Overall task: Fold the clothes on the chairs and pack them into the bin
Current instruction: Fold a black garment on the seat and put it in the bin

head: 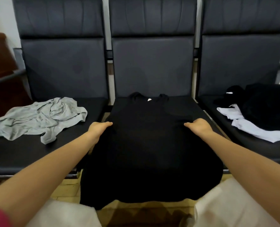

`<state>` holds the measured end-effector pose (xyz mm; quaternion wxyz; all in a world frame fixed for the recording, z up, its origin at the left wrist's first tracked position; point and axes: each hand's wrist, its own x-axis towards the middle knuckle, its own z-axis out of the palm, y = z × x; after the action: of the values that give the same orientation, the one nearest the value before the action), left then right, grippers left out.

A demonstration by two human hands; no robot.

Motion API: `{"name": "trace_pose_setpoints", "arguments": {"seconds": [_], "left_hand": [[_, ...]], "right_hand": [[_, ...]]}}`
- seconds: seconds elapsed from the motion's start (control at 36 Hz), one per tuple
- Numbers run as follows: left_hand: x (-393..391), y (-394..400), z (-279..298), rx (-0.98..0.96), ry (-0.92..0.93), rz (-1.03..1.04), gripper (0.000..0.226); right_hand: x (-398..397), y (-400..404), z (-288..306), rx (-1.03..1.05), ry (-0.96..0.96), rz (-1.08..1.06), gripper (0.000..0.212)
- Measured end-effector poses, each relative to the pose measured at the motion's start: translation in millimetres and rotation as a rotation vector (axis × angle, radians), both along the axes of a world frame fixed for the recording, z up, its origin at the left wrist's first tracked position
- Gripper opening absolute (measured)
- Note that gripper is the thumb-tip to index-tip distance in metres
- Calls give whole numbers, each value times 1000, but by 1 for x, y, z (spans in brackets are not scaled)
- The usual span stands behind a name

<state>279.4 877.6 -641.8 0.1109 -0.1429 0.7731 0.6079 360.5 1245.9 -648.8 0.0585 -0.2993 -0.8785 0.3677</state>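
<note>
The black T-shirt (144, 145) lies flat on the middle chair (152, 66), hem hanging off the front edge, both hands — left hand (98, 129), right hand (199, 126) — pinching its sides with fingers closed on cloth, so an uneven pull could skew the fold.

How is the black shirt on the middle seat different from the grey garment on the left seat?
The black shirt lies spread flat, while the grey garment lies crumpled in a heap. The black shirt hangs over the front edge of its seat; the grey garment stays wholly on its seat. Both hands, left and right, rest on the black shirt; nothing touches the grey garment. Neither is folded yet.
</note>
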Motion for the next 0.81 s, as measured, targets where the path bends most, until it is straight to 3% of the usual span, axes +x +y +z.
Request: {"name": "trace_pose_setpoints", "arguments": {"seconds": [0.17,0.25,0.33,0.39,0.47,0.53,0.56,0.61,0.67,0.72,0.81], "left_hand": [[-30,14,5,160,-31,10,29],[-52,17,-2,282,-25,48,48],[-69,20,-4,326,95,171,39],[-77,18,-8,142,220,186,33],[-78,5,-15,-512,446,9,30],[-80,-1,-26,-878,462,-191,33],[-80,-2,-30,-960,432,-263,36],[-79,-3,-33,-976,395,-311,40],[-80,-4,-30,-942,411,-277,39],[-80,0,-27,-913,443,-219,37],[-79,14,-22,-856,483,-128,34]], "right_hand": [[-25,2,2,61,-78,-35,32],[-34,11,-1,83,-125,-55,23],[-43,17,-2,54,-29,-73,19],[-48,23,-1,5,90,-135,29],[-46,35,0,-27,174,-219,33],[-44,44,-5,-39,169,-242,32],[-43,48,-8,-33,164,-237,28],[-42,53,-13,-18,157,-231,11],[-39,53,-11,24,158,-197,20],[-38,48,-10,125,102,-154,5],[-44,35,-11,356,-37,-75,36]]}}
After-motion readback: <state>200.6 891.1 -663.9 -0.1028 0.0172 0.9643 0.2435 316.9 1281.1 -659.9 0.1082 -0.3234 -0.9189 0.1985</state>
